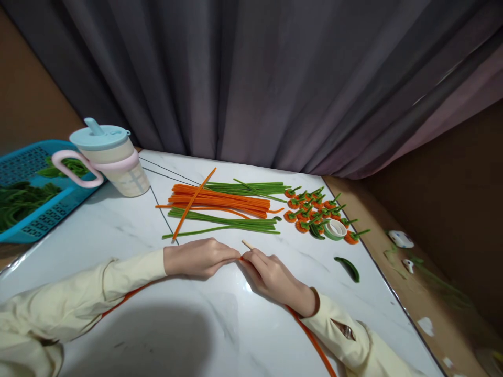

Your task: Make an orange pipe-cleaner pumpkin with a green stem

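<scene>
My left hand and my right hand meet fingertip to fingertip over the white marbled table. Both are closed on an orange pipe cleaner, whose ends come out beneath my two forearms. A short pale stick also pokes up from the fingers of my right hand. Beyond my hands lies a bundle of orange pipe cleaners, with green ones behind it and more green ones in front. One orange stem lies slantwise across them.
Small orange pieces with green stems cluster at the right around a tape roll. A green curved piece lies nearer. At the left stand a lidded cup and a blue basket. An earbud case is beyond the right edge.
</scene>
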Tool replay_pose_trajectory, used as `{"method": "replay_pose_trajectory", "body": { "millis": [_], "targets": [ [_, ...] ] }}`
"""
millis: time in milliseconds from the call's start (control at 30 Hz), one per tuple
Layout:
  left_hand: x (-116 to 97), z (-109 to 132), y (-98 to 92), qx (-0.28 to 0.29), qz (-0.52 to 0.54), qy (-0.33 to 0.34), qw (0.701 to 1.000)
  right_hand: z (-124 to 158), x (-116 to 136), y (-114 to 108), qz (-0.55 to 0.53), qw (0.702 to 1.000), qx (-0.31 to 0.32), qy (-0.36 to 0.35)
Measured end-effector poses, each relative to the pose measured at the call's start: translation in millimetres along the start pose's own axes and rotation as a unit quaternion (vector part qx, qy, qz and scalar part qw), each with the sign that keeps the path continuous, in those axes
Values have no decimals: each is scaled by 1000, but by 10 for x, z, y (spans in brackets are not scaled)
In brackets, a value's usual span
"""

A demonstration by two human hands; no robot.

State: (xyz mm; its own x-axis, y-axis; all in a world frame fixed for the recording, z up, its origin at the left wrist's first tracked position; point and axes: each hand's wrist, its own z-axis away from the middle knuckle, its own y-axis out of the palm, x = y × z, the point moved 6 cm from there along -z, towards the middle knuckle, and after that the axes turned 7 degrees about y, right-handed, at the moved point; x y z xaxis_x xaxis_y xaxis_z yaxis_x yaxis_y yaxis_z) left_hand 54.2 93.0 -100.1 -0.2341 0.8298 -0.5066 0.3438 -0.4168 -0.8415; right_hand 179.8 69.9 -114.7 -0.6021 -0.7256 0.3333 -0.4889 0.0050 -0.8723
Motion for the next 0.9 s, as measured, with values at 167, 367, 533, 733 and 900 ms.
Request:
{"method": "replay_pose_trajectory", "body": {
  "millis": [167,367,533,733,900],
  "targets": [
    [7,15,13,-15,11,8,1000,38,0,26,32,999,-18,-25],
    [-5,17,34,-18,-1,14,1000,57,19,21,46,998,-39,-11],
    [-18,16,47,-22,-39,16,999,48,-14,9,3,1000,-29,5],
    [-36,2,46,16,-65,-12,998,-27,-37,-47,-81,996,-22,34],
    [-7,4,39,44,-21,-56,997,-26,13,-16,-18,1000,4,1]
  ]
}}
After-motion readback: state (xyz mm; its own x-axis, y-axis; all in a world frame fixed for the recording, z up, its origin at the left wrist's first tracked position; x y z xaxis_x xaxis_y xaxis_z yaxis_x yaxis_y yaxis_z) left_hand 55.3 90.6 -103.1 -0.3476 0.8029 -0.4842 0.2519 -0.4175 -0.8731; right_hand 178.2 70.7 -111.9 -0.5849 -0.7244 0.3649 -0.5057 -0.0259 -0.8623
